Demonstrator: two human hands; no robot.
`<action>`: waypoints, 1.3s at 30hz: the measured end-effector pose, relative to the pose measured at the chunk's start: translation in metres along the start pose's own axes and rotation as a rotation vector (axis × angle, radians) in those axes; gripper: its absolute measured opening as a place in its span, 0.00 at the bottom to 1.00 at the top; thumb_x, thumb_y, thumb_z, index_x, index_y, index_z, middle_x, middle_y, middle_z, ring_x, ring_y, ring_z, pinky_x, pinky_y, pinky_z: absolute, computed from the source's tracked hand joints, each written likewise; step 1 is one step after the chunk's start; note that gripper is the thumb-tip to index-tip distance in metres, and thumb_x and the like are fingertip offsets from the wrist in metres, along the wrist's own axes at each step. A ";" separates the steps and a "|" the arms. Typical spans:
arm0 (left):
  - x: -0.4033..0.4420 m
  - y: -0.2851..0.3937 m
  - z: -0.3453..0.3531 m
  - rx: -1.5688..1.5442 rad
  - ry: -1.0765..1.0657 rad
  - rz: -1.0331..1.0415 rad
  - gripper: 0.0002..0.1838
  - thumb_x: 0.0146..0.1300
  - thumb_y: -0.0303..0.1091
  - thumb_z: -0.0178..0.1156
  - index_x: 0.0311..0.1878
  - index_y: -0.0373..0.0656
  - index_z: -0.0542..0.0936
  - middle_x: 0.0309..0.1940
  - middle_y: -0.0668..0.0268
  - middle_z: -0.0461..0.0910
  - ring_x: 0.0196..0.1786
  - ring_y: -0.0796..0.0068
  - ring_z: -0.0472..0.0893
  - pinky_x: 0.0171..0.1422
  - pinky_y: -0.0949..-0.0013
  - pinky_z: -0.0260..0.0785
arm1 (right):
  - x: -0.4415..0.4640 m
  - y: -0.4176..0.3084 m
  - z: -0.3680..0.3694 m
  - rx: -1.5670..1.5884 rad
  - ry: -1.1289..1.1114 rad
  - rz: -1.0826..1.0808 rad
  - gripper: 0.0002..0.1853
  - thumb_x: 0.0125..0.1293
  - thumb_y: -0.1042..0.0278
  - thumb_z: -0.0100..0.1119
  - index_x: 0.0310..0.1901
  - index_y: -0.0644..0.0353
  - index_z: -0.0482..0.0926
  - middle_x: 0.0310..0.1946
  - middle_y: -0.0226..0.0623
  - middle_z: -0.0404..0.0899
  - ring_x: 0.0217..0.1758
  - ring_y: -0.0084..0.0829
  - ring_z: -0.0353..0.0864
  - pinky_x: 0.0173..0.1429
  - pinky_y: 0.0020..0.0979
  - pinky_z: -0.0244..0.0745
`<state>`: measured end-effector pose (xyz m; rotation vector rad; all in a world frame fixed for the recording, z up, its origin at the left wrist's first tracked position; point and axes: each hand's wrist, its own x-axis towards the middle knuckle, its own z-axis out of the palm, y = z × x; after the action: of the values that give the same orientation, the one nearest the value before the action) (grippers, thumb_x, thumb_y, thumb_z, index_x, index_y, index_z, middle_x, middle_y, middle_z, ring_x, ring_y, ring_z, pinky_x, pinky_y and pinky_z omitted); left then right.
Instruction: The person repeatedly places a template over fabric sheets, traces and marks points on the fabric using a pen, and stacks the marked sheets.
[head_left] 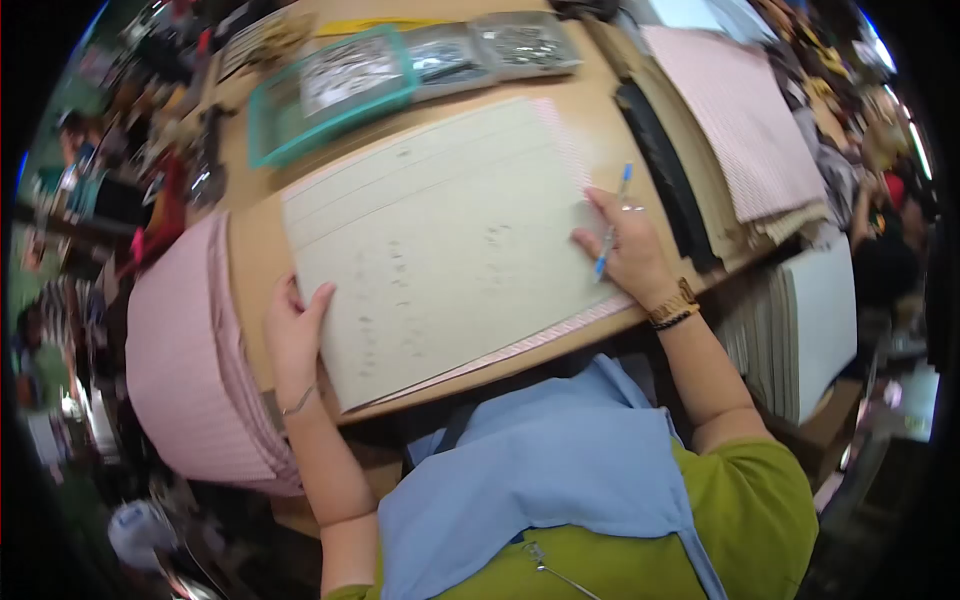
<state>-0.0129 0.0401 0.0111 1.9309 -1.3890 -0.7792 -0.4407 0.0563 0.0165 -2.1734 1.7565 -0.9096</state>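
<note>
A large pale grey-green card sheet [450, 260] with ruled lines and faint handwriting lies on the table in front of me. Under it, pink-and-white striped fabric [560, 330] shows along the right and near edges. My left hand [297, 325] grips the card's left edge, thumb on top and fingers curled at the side. At the right edge is my right hand [630, 240], its fingers closed round a blue-and-clear pen [603, 255] and close to the card. The writing is too blurred to read.
At the back stand a teal tray [285, 135] and grey trays [525, 45] of small parts. Folded pink fabric [175, 340] hangs over the left edge. More striped fabric [735, 120] lies at right, beside a long black strip [665, 175]. Board stacks [815, 325] stand below it.
</note>
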 end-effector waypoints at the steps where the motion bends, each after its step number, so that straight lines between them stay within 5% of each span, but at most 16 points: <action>1: -0.001 0.002 -0.002 0.063 0.012 -0.011 0.31 0.57 0.37 0.73 0.62 0.34 0.76 0.25 0.73 0.69 0.29 0.81 0.68 0.34 0.73 0.64 | -0.012 0.006 -0.004 -0.009 -0.014 -0.031 0.27 0.60 0.65 0.71 0.59 0.64 0.75 0.51 0.54 0.79 0.55 0.52 0.77 0.61 0.44 0.72; 4: 0.002 -0.001 -0.002 0.071 -0.008 -0.003 0.35 0.58 0.37 0.73 0.67 0.35 0.73 0.25 0.75 0.65 0.28 0.83 0.65 0.33 0.76 0.62 | -0.050 0.019 -0.016 0.032 -0.144 -0.061 0.27 0.61 0.66 0.69 0.61 0.63 0.73 0.64 0.55 0.72 0.68 0.56 0.71 0.72 0.44 0.65; 7: -0.001 0.005 -0.003 0.023 -0.038 -0.016 0.37 0.59 0.36 0.73 0.70 0.35 0.70 0.24 0.77 0.64 0.28 0.84 0.64 0.33 0.78 0.61 | -0.095 0.023 -0.041 0.035 -0.241 -0.080 0.23 0.61 0.66 0.69 0.56 0.62 0.76 0.64 0.54 0.73 0.69 0.53 0.70 0.71 0.45 0.67; 11: 0.005 -0.005 -0.004 0.007 -0.053 -0.017 0.39 0.59 0.37 0.74 0.70 0.34 0.69 0.24 0.78 0.63 0.27 0.85 0.63 0.32 0.80 0.59 | -0.122 0.031 -0.061 0.113 -0.178 -0.031 0.15 0.61 0.69 0.69 0.48 0.61 0.79 0.56 0.49 0.81 0.60 0.47 0.80 0.64 0.41 0.74; 13: 0.007 -0.007 -0.004 0.019 -0.058 -0.007 0.39 0.58 0.38 0.74 0.70 0.35 0.69 0.24 0.78 0.63 0.27 0.85 0.63 0.31 0.79 0.59 | -0.110 0.029 -0.063 0.160 -0.090 0.210 0.08 0.64 0.70 0.67 0.42 0.62 0.81 0.37 0.42 0.85 0.39 0.37 0.85 0.45 0.32 0.78; 15: 0.008 -0.007 -0.005 0.048 -0.059 0.000 0.39 0.58 0.38 0.74 0.70 0.35 0.70 0.24 0.78 0.63 0.27 0.85 0.63 0.31 0.79 0.60 | -0.088 0.036 -0.055 0.180 -0.053 0.298 0.08 0.65 0.69 0.66 0.42 0.62 0.82 0.32 0.41 0.84 0.34 0.35 0.83 0.42 0.31 0.76; 24: 0.002 0.016 -0.005 0.164 -0.054 0.009 0.39 0.57 0.39 0.74 0.70 0.36 0.71 0.24 0.74 0.65 0.27 0.82 0.65 0.32 0.75 0.62 | 0.053 0.033 0.020 0.200 -0.059 -0.138 0.20 0.63 0.67 0.69 0.55 0.61 0.77 0.59 0.47 0.77 0.62 0.39 0.76 0.60 0.33 0.74; 28: -0.003 0.026 -0.006 0.211 -0.038 0.010 0.38 0.56 0.38 0.74 0.68 0.35 0.72 0.23 0.71 0.66 0.27 0.80 0.67 0.32 0.73 0.63 | 0.084 0.035 0.031 0.113 -0.042 -0.131 0.27 0.56 0.55 0.75 0.53 0.59 0.79 0.61 0.48 0.77 0.57 0.46 0.78 0.60 0.39 0.75; 39: 0.005 0.033 -0.006 0.241 -0.065 -0.042 0.38 0.56 0.38 0.74 0.69 0.37 0.72 0.23 0.73 0.65 0.26 0.81 0.65 0.30 0.73 0.62 | 0.092 0.046 0.036 -0.004 -0.009 -0.183 0.29 0.52 0.53 0.77 0.53 0.58 0.79 0.63 0.46 0.77 0.59 0.47 0.78 0.60 0.41 0.74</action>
<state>-0.0268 0.0282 0.0401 2.1399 -1.5458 -0.7273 -0.4479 -0.0506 -0.0055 -2.3670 1.5763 -0.9345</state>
